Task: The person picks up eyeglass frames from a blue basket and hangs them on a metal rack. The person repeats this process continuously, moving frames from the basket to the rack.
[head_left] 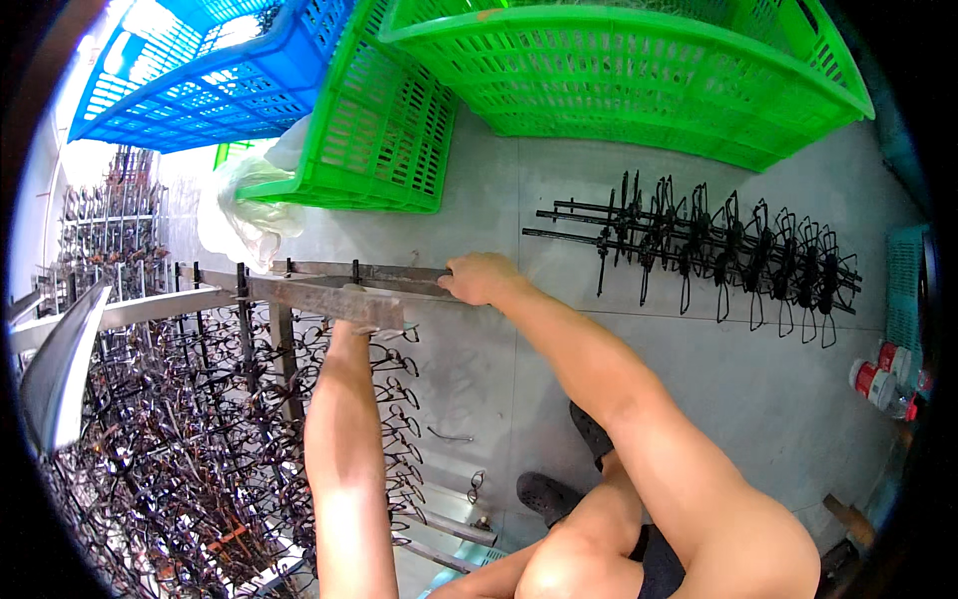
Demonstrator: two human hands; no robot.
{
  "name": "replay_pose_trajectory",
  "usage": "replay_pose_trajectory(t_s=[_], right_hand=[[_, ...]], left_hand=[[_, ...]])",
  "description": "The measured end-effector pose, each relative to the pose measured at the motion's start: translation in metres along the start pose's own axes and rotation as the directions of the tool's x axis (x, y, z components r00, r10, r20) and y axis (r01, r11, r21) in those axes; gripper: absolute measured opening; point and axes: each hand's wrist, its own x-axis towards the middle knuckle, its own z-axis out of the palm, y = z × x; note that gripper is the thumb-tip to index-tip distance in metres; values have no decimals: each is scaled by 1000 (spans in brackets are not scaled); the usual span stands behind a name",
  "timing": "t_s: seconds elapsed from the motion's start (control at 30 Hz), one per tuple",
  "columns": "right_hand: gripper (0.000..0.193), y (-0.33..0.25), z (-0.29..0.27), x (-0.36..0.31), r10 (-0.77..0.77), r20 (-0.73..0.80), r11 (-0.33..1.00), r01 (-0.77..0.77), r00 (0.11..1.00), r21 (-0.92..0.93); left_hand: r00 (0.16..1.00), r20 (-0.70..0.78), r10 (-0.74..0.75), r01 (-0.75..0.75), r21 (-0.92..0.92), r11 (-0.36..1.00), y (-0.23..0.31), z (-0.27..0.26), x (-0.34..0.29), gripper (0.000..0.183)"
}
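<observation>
- right hand (484, 279): fingers curled around the right-hand end of the rear metal bar (414, 279); the grasp is narrow.
- left hand (349, 326): mostly hidden by the front metal bar (334, 302); whether it is wide, narrow or holding cannot be told.
- bar location: both bars extend rightward from the top of the metal rack (283, 354), the front bar nearer to the person, with a gap between them at the right.
- rack contents: dark wire hooks (190, 439) hang in dense rows below the bars, left of and beyond the left forearm.
- floor, right: black rods with wire loops (699, 240) lie on the grey floor (659, 399), well apart from the right hand.
- upper area: a blue crate (215, 95), a smaller-looking green crate (389, 150) and a wide green crate (639, 85).
- plastic bag (244, 215): white, against the left side of the smaller-looking green crate.
- dark shoes (547, 496): on the floor, below the right hand.
</observation>
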Motion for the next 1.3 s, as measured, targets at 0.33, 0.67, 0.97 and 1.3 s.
replay_pose_trajectory(t_s=[0.33, 0.67, 0.97, 1.3], right_hand=[[31, -7, 4, -13, 16, -1, 996, -16, 1000, 83], [30, -5, 37, -15, -36, -66, 997, 40, 997, 64], [27, -11, 34, -11, -102, -95, 994, 98, 990, -37], [30, -4, 50, -29, -143, -119, 988, 149, 983, 41]], left_hand=[[957, 280, -74, 56, 72, 996, -16, 12, -7, 23], [965, 133, -226, 245, -149, 958, -7, 11, -26, 27], [979, 97, -179, 187, -80, 979, -25, 42, -14, 28], [996, -34, -87, 87, -18, 996, -25, 61, -18, 20]])
